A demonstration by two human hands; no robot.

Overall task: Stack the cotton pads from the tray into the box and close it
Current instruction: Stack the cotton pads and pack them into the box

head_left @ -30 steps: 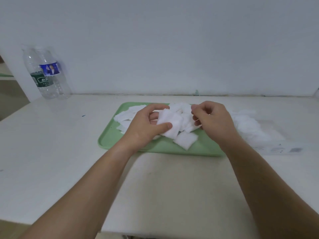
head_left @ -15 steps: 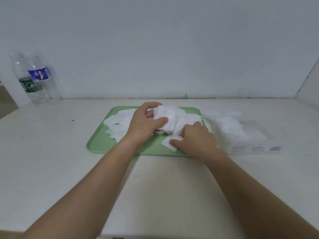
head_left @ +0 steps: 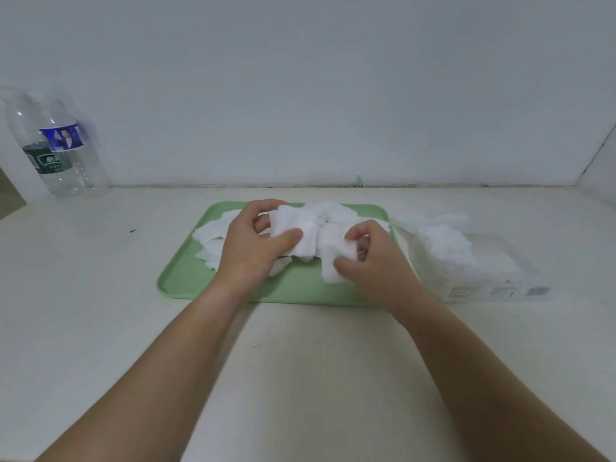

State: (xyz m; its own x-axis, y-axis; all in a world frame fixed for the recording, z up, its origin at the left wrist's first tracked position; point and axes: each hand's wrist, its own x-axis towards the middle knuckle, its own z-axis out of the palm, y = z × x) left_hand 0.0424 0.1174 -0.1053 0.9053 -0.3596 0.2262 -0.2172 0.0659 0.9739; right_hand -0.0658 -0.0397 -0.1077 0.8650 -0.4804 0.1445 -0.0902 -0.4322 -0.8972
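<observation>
A pale green tray [head_left: 300, 290] lies on the white table with loose white square cotton pads [head_left: 213, 233] heaped on it. My left hand [head_left: 248, 251] grips a small stack of pads [head_left: 293, 228] between thumb and fingers above the tray's middle. Just to its right, my right hand [head_left: 375, 261] pinches another cotton pad [head_left: 333, 261] lifted off the tray, held against the stack. A clear plastic box [head_left: 493, 285] stands right of the tray, partly filled with pads [head_left: 443, 241]; its lid cannot be made out.
Two clear plastic water bottles [head_left: 56, 145] stand at the far left against the wall. A wall corner closes the right side. The white table [head_left: 300, 361] extends toward me in front of the tray.
My right hand has lifted a pad from the tray's near side and brought it up to the stack in my left hand. The left hand has stayed in place.
</observation>
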